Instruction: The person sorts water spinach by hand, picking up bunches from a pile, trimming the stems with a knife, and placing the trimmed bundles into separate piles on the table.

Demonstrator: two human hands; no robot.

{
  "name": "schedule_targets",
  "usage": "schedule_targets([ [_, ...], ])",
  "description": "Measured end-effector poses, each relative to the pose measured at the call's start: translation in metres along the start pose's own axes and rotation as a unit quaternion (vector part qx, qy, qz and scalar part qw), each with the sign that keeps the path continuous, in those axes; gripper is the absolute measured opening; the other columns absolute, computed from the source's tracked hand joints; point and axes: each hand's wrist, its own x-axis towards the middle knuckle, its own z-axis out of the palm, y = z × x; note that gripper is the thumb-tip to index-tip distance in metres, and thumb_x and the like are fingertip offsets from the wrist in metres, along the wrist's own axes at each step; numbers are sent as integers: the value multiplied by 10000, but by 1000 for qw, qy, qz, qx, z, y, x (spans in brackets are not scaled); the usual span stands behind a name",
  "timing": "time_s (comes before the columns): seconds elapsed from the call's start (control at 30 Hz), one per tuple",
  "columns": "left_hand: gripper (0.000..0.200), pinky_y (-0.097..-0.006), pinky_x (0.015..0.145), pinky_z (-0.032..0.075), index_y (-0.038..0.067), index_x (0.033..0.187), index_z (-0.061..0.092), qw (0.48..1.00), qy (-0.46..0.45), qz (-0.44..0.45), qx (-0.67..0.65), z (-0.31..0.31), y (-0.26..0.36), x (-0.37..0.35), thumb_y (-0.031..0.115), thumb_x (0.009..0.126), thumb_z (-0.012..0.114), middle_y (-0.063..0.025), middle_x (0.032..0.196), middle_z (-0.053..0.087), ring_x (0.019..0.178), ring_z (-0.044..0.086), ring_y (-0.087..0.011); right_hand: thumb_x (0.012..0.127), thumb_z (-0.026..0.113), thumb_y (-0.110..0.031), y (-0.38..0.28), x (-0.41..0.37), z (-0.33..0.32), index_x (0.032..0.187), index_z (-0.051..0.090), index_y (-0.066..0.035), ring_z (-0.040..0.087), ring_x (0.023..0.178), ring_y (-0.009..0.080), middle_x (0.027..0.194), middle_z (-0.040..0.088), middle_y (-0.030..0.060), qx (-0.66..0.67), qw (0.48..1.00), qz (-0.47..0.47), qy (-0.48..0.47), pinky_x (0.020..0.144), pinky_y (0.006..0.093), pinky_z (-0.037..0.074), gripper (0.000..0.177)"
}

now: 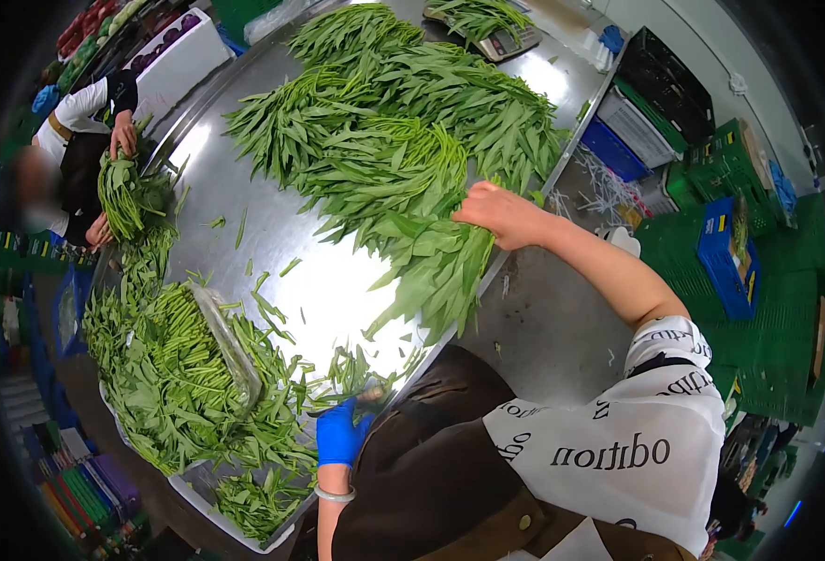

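My right hand [501,215], bare, is closed round the stems of a bunch of leafy greens [440,271] with long narrow leaves, like water spinach. The leaves of this bunch hang toward me over the near edge of the metal table [211,178]. Beside it lie several similar bunches [384,140] in a large heap. My left hand [339,432], in a blue glove, is low at the table edge near loose leaf scraps [351,369]. Its fingers look curled, and a small brownish thing shows by them that I cannot identify.
A white-edged crate [188,491] of cut greens stands at the left, with a clear plastic piece [230,346] upright in it. Across the table, a co-worker's hands [124,136] hold another bunch. A scale [510,42] carries greens. Stacked crates [665,89] stand at right.
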Motion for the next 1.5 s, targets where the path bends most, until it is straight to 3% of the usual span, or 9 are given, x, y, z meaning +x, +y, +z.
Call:
schedule_targets([
  [0.27,425,-432,753,500,9,1056,632,1000,-12,-26,6,-10,18,6,289,749,719,-203,945,667,849,640,-359,551,573,128,62,53,-29,1148,542,-122,493,1096,292,980,553,71,-20,997,-36,57,1104,520,234,649],
  [0.43,452,-433,791,496,-2,1099,632,995,-37,-90,-37,2,15,2,302,773,708,-216,991,660,897,636,-365,713,654,11,109,88,25,1394,384,-182,369,1303,306,1380,424,100,-257,960,114,-7,1085,510,276,758],
  [0.53,436,-432,810,496,-4,1098,634,992,-81,-89,-28,16,10,-3,308,799,694,-219,1014,656,921,634,-368,804,603,-44,141,88,108,1439,306,-178,354,1318,316,1410,391,111,-249,947,196,-43,1077,505,285,714],
  [0.77,442,-428,840,497,3,1109,636,988,-84,-119,-59,9,13,-9,316,802,690,-214,1052,650,955,629,-368,812,560,-18,130,73,93,1449,282,-147,356,1307,344,1415,366,138,-268,932,243,-16,1072,471,302,707],
  [0.97,415,-421,830,505,8,1080,649,989,-22,-132,-61,14,-27,-19,289,781,710,-204,1015,662,925,641,-359,752,541,54,44,53,92,1319,434,-77,432,1200,372,1280,471,187,-33,955,203,215,1009,438,365,591],
  [1.1,232,-424,732,509,56,895,693,989,-17,-142,-49,5,-35,-13,260,786,681,-164,865,671,799,642,-346,837,580,-124,-47,48,179,1054,591,-58,597,916,326,952,620,163,199,970,114,85,792,423,488,227],
  [1.2,172,-438,680,496,73,782,689,991,10,-122,-62,14,-44,-18,241,788,653,-158,789,654,746,625,-353,843,617,-266,-131,57,237,927,586,-75,614,796,308,828,616,116,245,969,-8,-26,647,427,494,211],
  [1.4,182,-409,745,478,72,918,674,968,234,-86,-44,7,-84,-4,179,771,667,-138,861,657,794,603,-337,818,616,-222,-233,91,287,979,540,-75,616,771,287,875,578,85,124,973,-126,-150,651,409,509,232],
  [1.5,320,-442,873,430,80,1055,627,977,194,-86,4,-9,-124,1,170,749,653,-147,1054,620,956,565,-347,814,575,-151,-232,93,301,973,541,-77,623,765,300,862,579,99,60,974,-119,-184,625,425,506,179],
])
